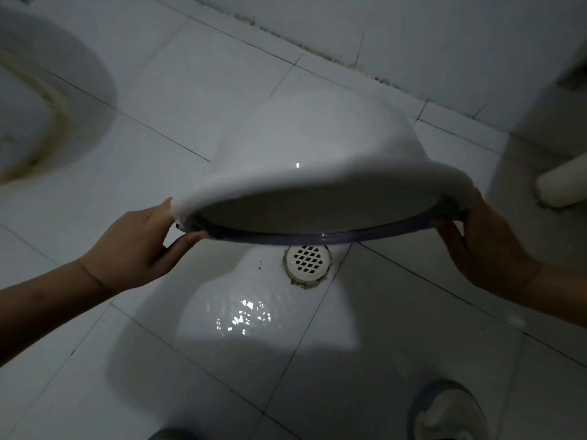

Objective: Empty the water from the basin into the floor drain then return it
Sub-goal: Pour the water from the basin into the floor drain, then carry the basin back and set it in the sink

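The white basin (305,160) hangs tipped almost upside down over the floor drain (307,261), each side of its rim pinched — left hand (143,246) and right hand (486,246) both curl fingers and thumb around the edge. Water (244,319) glistens on the tiles near the drain, so the pouring step looks nearly done — next, probably, righting the basin and carrying it back.

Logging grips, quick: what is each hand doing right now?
Left hand: holding the basin by its rim.
Right hand: holding the basin's opposite rim.

Glossy plastic basin (305,144), glazed floor tiles (190,74)
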